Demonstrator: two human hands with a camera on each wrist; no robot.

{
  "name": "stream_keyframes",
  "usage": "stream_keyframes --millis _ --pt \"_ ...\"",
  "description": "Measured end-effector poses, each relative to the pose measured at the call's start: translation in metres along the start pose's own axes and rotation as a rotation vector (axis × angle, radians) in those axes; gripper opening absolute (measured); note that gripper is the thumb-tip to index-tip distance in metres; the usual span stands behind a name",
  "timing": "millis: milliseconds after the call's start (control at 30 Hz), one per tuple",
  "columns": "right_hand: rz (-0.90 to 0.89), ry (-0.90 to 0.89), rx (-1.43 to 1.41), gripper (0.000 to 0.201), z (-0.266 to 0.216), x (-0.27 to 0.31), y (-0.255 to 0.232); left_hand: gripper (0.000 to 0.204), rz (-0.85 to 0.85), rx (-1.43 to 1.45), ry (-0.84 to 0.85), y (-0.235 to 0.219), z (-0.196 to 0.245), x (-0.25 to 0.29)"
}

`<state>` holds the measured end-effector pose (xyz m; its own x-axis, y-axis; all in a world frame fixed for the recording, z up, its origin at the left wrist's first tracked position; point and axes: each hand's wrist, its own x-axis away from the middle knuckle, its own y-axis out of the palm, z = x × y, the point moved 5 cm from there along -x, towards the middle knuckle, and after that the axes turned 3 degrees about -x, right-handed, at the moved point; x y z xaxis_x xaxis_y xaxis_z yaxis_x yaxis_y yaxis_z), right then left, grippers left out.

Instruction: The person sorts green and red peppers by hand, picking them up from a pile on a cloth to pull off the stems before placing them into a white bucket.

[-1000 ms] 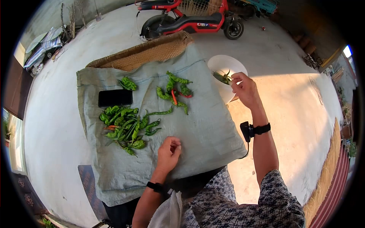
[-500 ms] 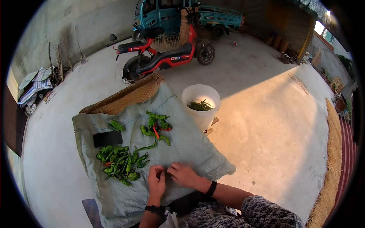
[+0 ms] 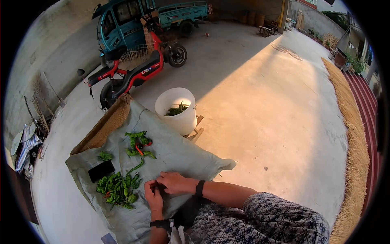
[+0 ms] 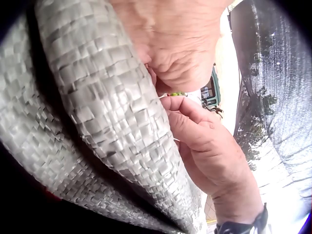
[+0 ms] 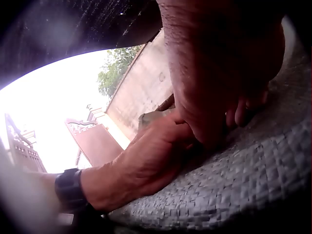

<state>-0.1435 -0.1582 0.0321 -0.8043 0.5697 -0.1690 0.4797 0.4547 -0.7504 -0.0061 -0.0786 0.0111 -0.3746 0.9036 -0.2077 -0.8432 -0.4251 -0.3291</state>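
Observation:
Both hands meet low over the grey-green woven sack spread in front of the person. In the head view the left hand has curled fingers, and the right hand reaches across to its fingertips. The wrist views show the right hand's thumb and forefinger drawn together beside the left hand; I cannot tell what lies between the fingers. A pile of green peppers lies just left of the hands. Farther up is a smaller group of green peppers with a red pepper.
A black phone and a single green pepper lie on the sack's left. The sack covers a woven basket. Beyond stands a white bucket with green peppers inside. A red scooter and blue three-wheeler stand behind.
The right hand has left the bucket and come back to the left hand over the sack. The head view has turned to the right. Peppers and phone keep their places on the sack.

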Motion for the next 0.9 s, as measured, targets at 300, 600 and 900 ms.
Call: stream_keyframes --millis 300,600,900 --pt "0.169 -0.07 0.054 0.028 0.003 -0.013 0.018 0.015 0.014 0.066 -0.045 -0.003 -0.019 -0.004" --pt "0.29 -0.079 0.054 0.026 -0.001 -0.001 0.011 0.016 0.012 0.027 -0.02 0.001 -0.014 -0.001" --pt "0.261 -0.045 0.062 0.025 0.0 0.0 0.009 0.016 0.003 0.072 -0.051 0.003 -0.013 -0.001"
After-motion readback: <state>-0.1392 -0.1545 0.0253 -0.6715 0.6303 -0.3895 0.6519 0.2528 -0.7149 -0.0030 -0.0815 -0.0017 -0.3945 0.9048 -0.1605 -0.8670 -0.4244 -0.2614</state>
